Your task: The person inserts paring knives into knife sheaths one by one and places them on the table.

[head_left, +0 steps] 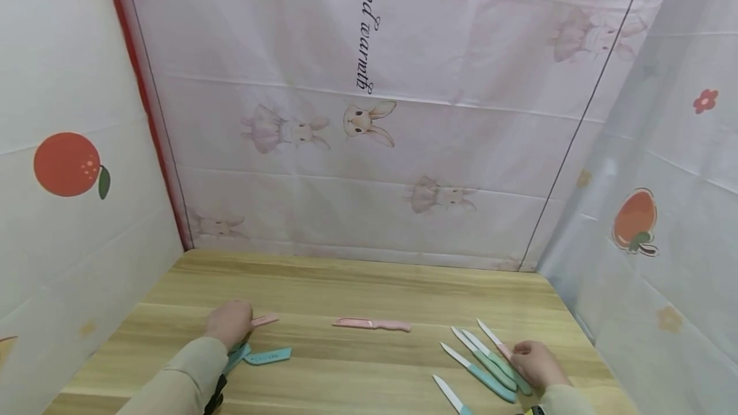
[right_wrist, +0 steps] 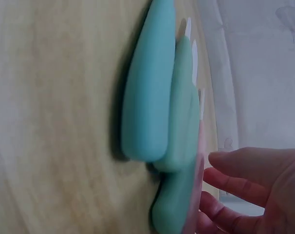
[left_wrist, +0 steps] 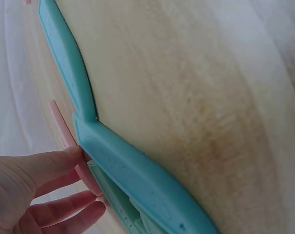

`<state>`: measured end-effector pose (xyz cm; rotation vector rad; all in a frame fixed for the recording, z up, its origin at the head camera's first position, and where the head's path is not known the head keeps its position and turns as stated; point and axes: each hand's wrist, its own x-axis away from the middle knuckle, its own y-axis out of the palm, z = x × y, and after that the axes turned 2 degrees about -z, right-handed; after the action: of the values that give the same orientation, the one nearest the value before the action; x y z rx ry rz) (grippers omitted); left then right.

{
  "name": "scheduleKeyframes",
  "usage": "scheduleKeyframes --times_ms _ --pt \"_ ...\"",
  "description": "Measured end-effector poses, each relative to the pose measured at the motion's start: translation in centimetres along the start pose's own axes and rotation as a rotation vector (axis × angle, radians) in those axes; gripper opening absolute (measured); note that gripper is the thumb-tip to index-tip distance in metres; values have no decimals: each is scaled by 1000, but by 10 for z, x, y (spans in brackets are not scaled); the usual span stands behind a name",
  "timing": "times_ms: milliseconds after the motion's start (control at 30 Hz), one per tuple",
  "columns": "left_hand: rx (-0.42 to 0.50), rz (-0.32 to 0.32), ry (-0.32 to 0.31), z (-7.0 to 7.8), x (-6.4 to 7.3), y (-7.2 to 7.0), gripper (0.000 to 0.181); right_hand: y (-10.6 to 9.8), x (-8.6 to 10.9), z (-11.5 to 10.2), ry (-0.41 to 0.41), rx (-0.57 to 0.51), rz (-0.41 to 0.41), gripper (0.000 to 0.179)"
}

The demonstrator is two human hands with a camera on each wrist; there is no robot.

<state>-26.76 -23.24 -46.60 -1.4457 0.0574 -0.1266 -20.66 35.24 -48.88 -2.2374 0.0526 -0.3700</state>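
In the head view my left hand is at the table's left. Its thumb and fingers pinch a pink knife sheath, beside two teal sheaths and a green sheath in the left wrist view. On the right, my right hand lies by a pink-handled knife. Fingertips touch or nearly touch that handle in the right wrist view, with the thumb spread apart. Left of it lie green-handled knives and a teal-handled knife, their pale blades pointing away.
A pink knife in its sheath lies across the table's middle. Another teal-handled knife lies near the front edge. Printed cloth walls enclose the wooden table at the back and both sides.
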Motion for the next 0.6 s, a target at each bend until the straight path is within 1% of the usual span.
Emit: scheduleKeyframes --times_ms 100,167,233,333,367,433,500,567,600 --pt "32 8 -10 0 -1 2 12 -1 -1 6 15 3 4 35" --pt "108 18 -28 1 -2 4 22 -2 -2 8 18 5 5 33" --pt "185 46 -40 2 -3 7 34 -2 -3 10 27 1 -4 31" --pt "366 93 -61 7 -3 7 46 -2 -3 13 31 2 -8 27" --pt "416 108 -65 10 -2 6 46 -2 -3 13 35 2 -7 25" --pt "549 139 -78 16 1 1 42 -1 -1 13 23 17 1 20" --pt "700 171 -97 25 4 -4 40 0 0 13 3 37 13 17" --pt "875 198 -102 35 9 -9 38 2 1 14 -28 44 31 16" --pt "963 215 -95 41 12 -12 36 2 2 14 -44 51 40 17"
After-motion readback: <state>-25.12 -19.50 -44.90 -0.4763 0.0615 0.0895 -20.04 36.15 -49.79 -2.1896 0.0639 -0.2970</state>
